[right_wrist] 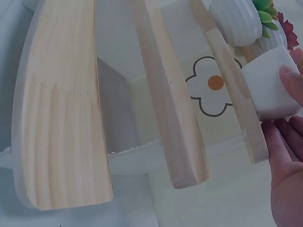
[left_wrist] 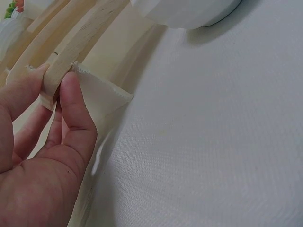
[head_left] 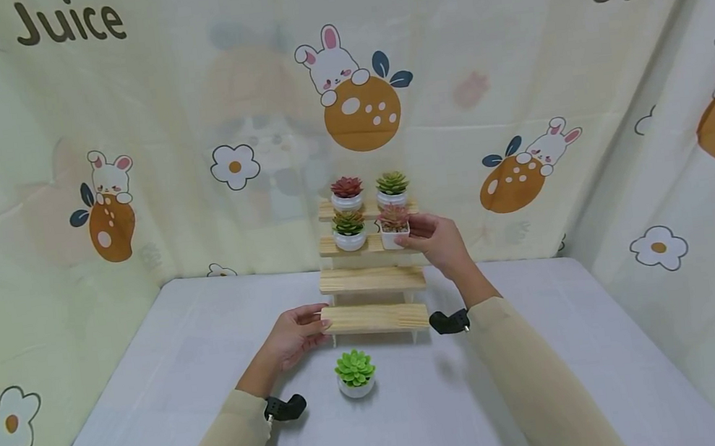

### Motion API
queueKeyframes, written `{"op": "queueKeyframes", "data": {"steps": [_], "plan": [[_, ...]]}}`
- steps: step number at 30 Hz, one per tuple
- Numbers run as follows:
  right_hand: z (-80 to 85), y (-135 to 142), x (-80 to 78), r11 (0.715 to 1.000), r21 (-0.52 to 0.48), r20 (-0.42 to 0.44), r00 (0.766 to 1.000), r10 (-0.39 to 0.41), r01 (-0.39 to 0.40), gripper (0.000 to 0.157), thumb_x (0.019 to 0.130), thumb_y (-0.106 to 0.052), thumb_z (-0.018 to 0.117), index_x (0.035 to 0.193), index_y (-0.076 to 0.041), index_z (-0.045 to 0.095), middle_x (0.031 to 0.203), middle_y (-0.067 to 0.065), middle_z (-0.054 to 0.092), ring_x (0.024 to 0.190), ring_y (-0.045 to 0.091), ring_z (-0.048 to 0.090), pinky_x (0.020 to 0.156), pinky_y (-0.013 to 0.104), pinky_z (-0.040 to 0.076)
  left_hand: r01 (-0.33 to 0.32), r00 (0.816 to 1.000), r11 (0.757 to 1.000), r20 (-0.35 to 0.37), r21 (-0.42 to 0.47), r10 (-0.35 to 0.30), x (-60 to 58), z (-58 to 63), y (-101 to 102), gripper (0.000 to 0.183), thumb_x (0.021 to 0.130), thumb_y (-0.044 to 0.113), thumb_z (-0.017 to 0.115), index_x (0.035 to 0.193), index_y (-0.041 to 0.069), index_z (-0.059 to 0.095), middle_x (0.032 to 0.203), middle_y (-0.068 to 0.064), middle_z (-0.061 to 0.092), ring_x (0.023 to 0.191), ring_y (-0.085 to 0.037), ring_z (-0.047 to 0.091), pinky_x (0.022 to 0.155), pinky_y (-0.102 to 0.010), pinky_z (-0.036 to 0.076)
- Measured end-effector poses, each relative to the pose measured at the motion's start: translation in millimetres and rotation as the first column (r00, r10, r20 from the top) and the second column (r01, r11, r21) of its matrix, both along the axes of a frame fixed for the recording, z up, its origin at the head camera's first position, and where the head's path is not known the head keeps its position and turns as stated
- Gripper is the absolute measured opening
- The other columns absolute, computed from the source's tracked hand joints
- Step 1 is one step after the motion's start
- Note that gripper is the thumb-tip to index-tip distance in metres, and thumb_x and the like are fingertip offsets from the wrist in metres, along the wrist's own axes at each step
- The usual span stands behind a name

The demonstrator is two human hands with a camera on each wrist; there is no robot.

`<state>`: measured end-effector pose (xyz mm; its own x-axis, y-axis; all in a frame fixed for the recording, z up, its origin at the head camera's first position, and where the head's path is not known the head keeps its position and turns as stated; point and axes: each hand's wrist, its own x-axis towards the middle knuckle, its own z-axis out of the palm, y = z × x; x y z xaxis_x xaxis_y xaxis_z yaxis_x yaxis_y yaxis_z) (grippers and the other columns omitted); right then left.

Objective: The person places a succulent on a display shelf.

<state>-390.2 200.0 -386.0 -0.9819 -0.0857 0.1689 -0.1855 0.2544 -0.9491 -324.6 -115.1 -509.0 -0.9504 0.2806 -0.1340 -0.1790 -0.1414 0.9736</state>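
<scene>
A four-step wooden shelf stand (head_left: pixel 371 280) stands against the curtain. My left hand (head_left: pixel 294 337) pinches the left end of its lowest board (left_wrist: pixel 71 52) between thumb and fingers. At the right end of the second board from the top, my right hand (head_left: pixel 440 243) grips a square white pot (right_wrist: pixel 272 85) holding a pinkish succulent (head_left: pixel 394 215). The pot's base is right at that board. Left of it on the same board sits a dark green succulent (head_left: pixel 348 222) in a round white pot. A red succulent (head_left: pixel 346 186) and a green one (head_left: pixel 392 181) occupy the top board.
A bright green succulent (head_left: pixel 355 368) in a white pot stands on the white-covered table (head_left: pixel 494 397), in front of the stand. Behind and beside the table hangs a pale curtain (head_left: pixel 186 88) printed with rabbits, fruit and flowers. Black cameras (head_left: pixel 285 408) are worn on both wrists.
</scene>
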Motion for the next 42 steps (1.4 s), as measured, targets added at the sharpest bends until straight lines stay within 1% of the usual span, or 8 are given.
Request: {"op": "queueKeyframes", "data": {"steps": [5, 10, 20, 25, 32, 34, 38, 42], "plan": [[-4.2, 1, 2.0, 0.999, -0.039, -0.019, 1.000, -0.008, 0.007, 0.064, 0.087, -0.017, 0.083, 0.143, -0.003, 0.057, 0.141, 0.019, 0.062, 0.130, 0.030, 0.061, 0.097, 0.026, 0.057, 0.003, 1.000, 1.000, 0.007, 0.004, -0.003, 0.2, 0.1, 1, 0.053, 0.096, -0.002, 0.067, 0.145, -0.010, 0.048, 0.110, -0.007, 0.070, 0.089, -0.012, 0.070, 0.076, -0.023, 0.061], [-9.5, 2, 8.8, 0.996, -0.064, -0.047, 0.997, -0.060, 0.057, 0.063, 0.085, -0.023, 0.085, 0.140, -0.004, 0.060, 0.138, 0.016, 0.065, 0.128, 0.028, 0.064, 0.093, 0.021, 0.057, -0.003, 1.000, 1.000, 0.016, 0.002, 0.003, 0.4, 0.2, 1, 0.053, 0.096, -0.002, 0.067, 0.145, -0.009, 0.049, 0.109, -0.006, 0.070, 0.089, -0.012, 0.070, 0.076, -0.023, 0.061], [-20.9, 3, 37.1, 0.979, -0.148, -0.152, 0.975, -0.161, 0.139, 0.055, 0.087, -0.024, 0.084, 0.131, 0.003, 0.065, 0.135, 0.025, 0.064, 0.126, 0.035, 0.064, 0.090, 0.011, 0.054, 0.001, 1.000, 1.000, 0.010, -0.003, -0.001, 0.6, 0.1, 1, 0.053, 0.096, -0.001, 0.067, 0.145, -0.008, 0.050, 0.110, -0.006, 0.070, 0.089, -0.012, 0.070, 0.076, -0.023, 0.060], [-24.7, 1, 56.9, 0.976, -0.181, -0.142, 0.979, -0.145, 0.119, 0.053, 0.087, -0.021, 0.084, 0.131, 0.003, 0.065, 0.134, 0.024, 0.065, 0.122, 0.033, 0.067, 0.089, 0.015, 0.057, -0.007, 1.000, 1.000, 0.010, -0.011, 0.007, 0.6, 0.7, 1, 0.052, 0.096, -0.001, 0.067, 0.145, -0.008, 0.050, 0.108, -0.005, 0.070, 0.089, -0.011, 0.069, 0.075, -0.023, 0.060], [-40.4, -6, 82.8, 0.962, -0.255, -0.100, 0.987, -0.127, 0.098, 0.045, 0.087, -0.013, 0.083, 0.127, 0.002, 0.068, 0.126, 0.014, 0.071, 0.115, 0.022, 0.071, 0.089, 0.021, 0.059, -0.017, 1.000, 1.000, 0.012, -0.002, 0.017, -0.8, -0.8, 1, 0.051, 0.096, -0.002, 0.067, 0.144, -0.007, 0.051, 0.107, -0.003, 0.070, 0.088, -0.012, 0.070, 0.074, -0.023, 0.060], [-45.6, -10, 91.6, 0.955, -0.280, -0.083, 0.988, -0.126, 0.098, 0.044, 0.087, -0.011, 0.082, 0.126, 0.003, 0.068, 0.126, 0.016, 0.071, 0.115, 0.020, 0.071, 0.090, 0.022, 0.059, -0.012, 1.000, 1.000, 0.005, -0.006, 0.012, -0.7, -0.8, 1, 0.051, 0.096, -0.002, 0.067, 0.144, -0.008, 0.051, 0.108, -0.004, 0.070, 0.089, -0.012, 0.070, 0.075, -0.023, 0.060], [-58.6, -17, 107.7, 0.959, -0.250, -0.039, 0.988, -0.151, 0.136, 0.040, 0.090, -0.014, 0.080, 0.126, 0.001, 0.069, 0.129, 0.019, 0.069, 0.110, 0.007, 0.070, 0.089, 0.017, 0.058, -0.018, 1.000, 1.000, 0.015, -0.009, 0.018, -0.2, 0.0, 1, 0.051, 0.096, -0.002, 0.067, 0.144, -0.007, 0.051, 0.110, -0.006, 0.070, 0.090, -0.013, 0.070, 0.075, -0.025, 0.061], [-71.8, -23, 123.0, 0.960, -0.238, 0.007, 0.988, -0.152, 0.149, 0.039, 0.092, -0.014, 0.078, 0.126, 0.000, 0.069, 0.128, 0.017, 0.071, 0.106, 0.004, 0.071, 0.087, 0.016, 0.058, -0.024, 0.999, 1.000, 0.026, -0.018, 0.024, 0.4, 1.3, 2, 0.051, 0.095, -0.002, 0.068, 0.144, -0.006, 0.052, 0.112, -0.007, 0.069, 0.090, -0.013, 0.070, 0.076, -0.024, 0.060]]}}
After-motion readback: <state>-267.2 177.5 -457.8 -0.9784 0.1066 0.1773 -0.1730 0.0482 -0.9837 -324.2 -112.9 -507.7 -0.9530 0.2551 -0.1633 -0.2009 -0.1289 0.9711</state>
